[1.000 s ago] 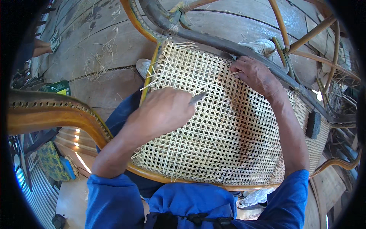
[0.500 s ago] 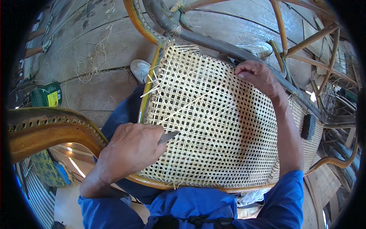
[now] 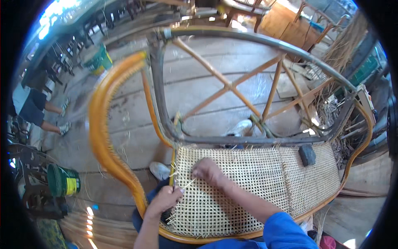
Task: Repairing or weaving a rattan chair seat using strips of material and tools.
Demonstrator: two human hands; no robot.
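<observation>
A woven cane seat panel spans the curved rattan bench in front of me. My left hand is closed at the panel's left edge, beside the frame rail. A dark sliver at its fingers looks like the pointed metal tool, though most of it is hidden. Over the weave to its right, my right hand pinches a pale cane strand. That strand slants down from the right fingers toward the left thumb. Loose cane ends stick out along the left edge.
A dark block rests on the panel's right part. The curved orange armrest rises at left, and the crossed backrest poles stand beyond the seat. A green bucket is on the plank floor. Another person's legs show far left.
My view has pulled back and tilted up, showing the whole bench. My right hand has come from the panel's back edge toward my left hand, which is now at the left edge.
</observation>
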